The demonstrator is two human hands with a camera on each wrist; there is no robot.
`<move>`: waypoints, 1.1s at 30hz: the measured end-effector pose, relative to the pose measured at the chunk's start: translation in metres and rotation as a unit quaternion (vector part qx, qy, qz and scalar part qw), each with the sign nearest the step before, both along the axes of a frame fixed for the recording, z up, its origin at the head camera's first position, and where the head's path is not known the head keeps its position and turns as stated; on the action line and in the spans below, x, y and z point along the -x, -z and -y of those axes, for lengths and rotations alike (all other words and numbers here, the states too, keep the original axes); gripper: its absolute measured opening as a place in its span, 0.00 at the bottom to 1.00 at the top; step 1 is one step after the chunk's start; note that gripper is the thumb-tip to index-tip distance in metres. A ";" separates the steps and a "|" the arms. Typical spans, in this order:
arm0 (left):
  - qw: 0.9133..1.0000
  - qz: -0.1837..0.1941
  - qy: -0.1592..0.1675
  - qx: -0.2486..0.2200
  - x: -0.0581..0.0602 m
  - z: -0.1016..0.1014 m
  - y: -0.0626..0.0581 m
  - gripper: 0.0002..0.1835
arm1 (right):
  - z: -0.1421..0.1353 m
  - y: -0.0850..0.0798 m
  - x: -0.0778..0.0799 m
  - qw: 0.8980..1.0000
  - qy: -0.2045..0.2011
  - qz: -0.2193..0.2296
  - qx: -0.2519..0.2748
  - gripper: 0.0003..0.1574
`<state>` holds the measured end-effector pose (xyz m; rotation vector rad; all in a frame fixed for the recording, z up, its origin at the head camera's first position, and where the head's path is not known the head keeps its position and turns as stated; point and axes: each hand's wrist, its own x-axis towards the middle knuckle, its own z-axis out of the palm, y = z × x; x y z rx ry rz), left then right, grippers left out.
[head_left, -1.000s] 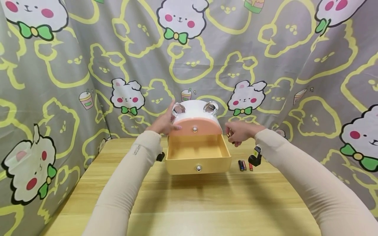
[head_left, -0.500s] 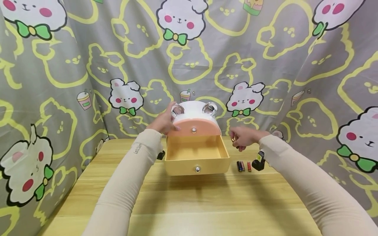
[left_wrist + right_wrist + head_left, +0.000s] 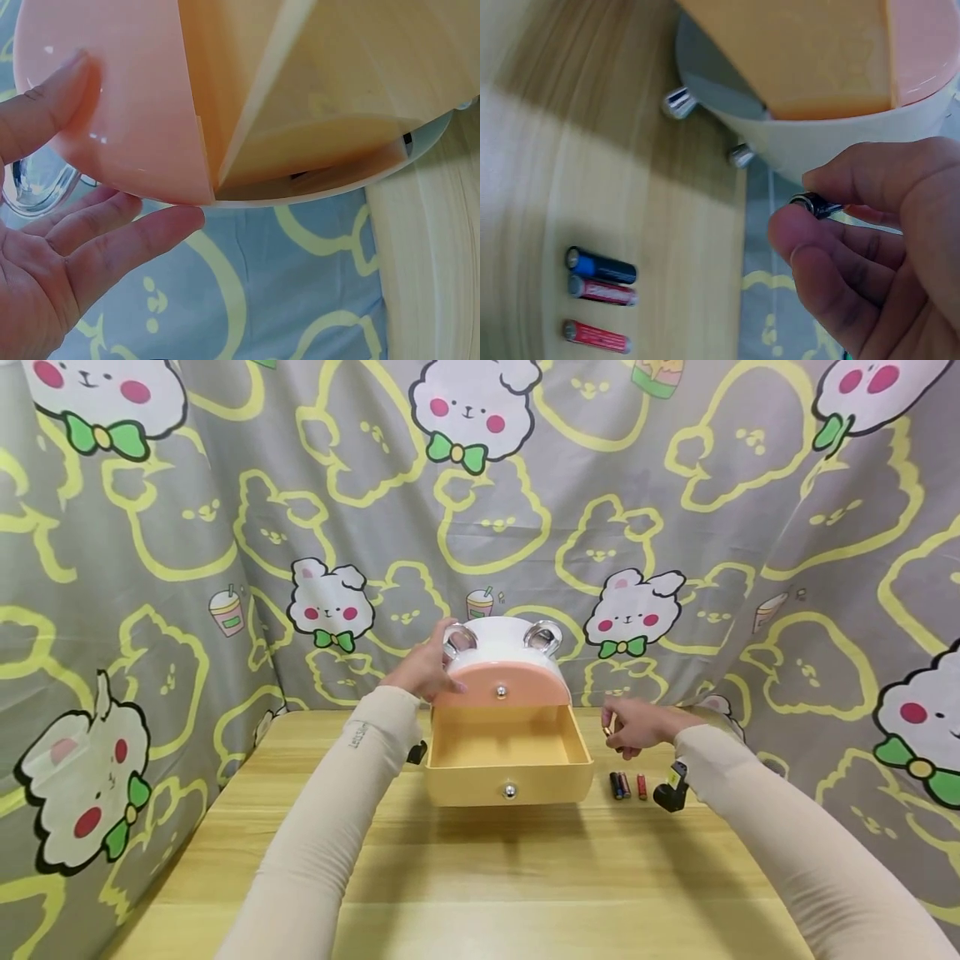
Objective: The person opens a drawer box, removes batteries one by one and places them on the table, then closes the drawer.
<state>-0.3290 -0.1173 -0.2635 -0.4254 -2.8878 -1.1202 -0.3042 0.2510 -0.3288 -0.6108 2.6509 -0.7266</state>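
Observation:
A small white storage box [image 3: 491, 639] with clear ears holds a pink upper drawer [image 3: 517, 681] and a yellow lower drawer [image 3: 468, 783], which is pulled out and has nothing inside. My left hand [image 3: 423, 670] holds the box by its left edge, thumb on the pink front and fingers along the side. To the right of the box, my right hand [image 3: 637, 725] pinches a battery [image 3: 819, 205] between thumb and fingers, its dark end showing in the right wrist view. Below that hand lie a dark blue battery [image 3: 600, 265] and two red batteries, one [image 3: 604, 292] beside it and another [image 3: 596, 336] slightly apart.
The wooden table [image 3: 480, 877] carries the box near its back edge. A grey patterned curtain [image 3: 480, 543] hangs behind and along both sides. Short silver feet [image 3: 740, 155] show under the box in the right wrist view.
My right hand has drawn away from the drawer's right side, moving right and slightly down with the battery still pinched. My left hand stays on the box.

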 end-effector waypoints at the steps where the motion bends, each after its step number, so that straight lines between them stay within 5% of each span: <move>1: 1.000 0.000 0.000 0.000 0.000 -0.001 0.000 0.63 | -0.002 0.004 0.000 1.000 0.003 0.004 0.002 0.12; 14: 1.000 0.006 -0.005 -0.008 0.000 -0.003 0.001 0.63 | -0.026 0.033 0.000 0.998 0.032 0.029 0.039 0.12; 33: 0.999 0.009 0.005 -0.035 0.004 0.000 0.004 0.64 | -0.043 0.072 -0.003 0.997 0.073 -0.006 0.033 0.10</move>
